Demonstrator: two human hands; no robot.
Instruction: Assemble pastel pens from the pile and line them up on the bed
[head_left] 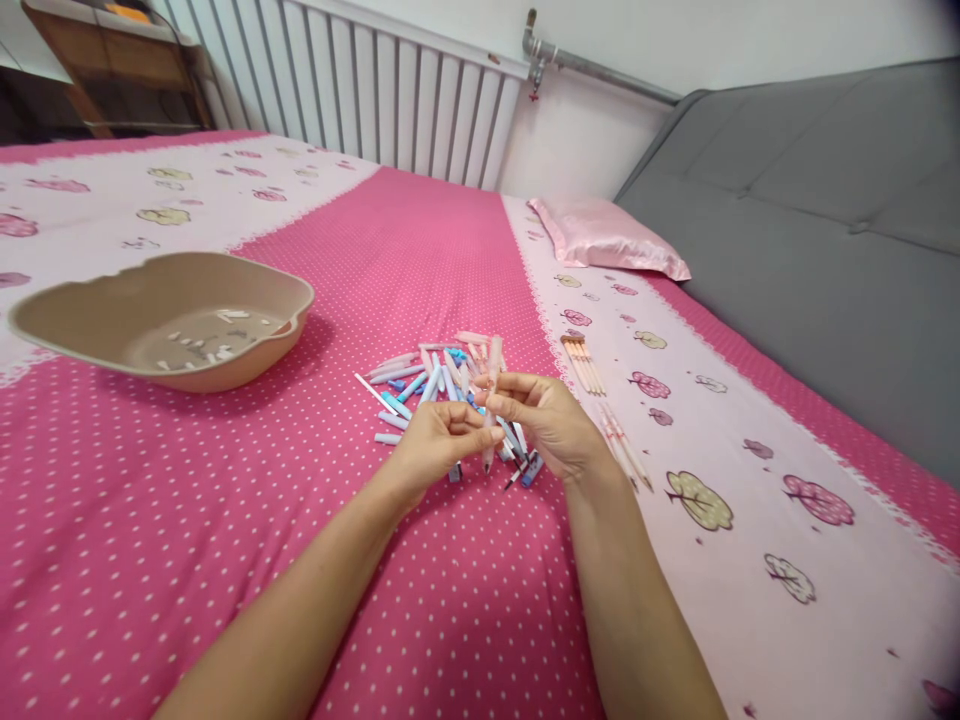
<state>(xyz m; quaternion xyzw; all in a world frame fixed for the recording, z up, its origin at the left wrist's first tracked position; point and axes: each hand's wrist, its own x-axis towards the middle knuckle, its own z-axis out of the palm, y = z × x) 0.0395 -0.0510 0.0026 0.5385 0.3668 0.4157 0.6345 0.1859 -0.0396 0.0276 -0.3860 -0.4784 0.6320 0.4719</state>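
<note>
Both hands meet over a heap of loose pen parts in pink, white, pale blue and turquoise. A slim translucent pink pen stands nearly upright between them, its dark tip pointing down. My left hand pinches its lower part between thumb and fingers. Higher up, my right hand is closed on the same pen, its fingers covering the middle. Whether the pen is one piece or two parts fitted together, I cannot tell.
To the left sits a beige basin with small white and grey pieces inside. On the right lie a row of pink pens and several more pens. Farther back are a pink pillow, a white radiator and a grey headboard.
</note>
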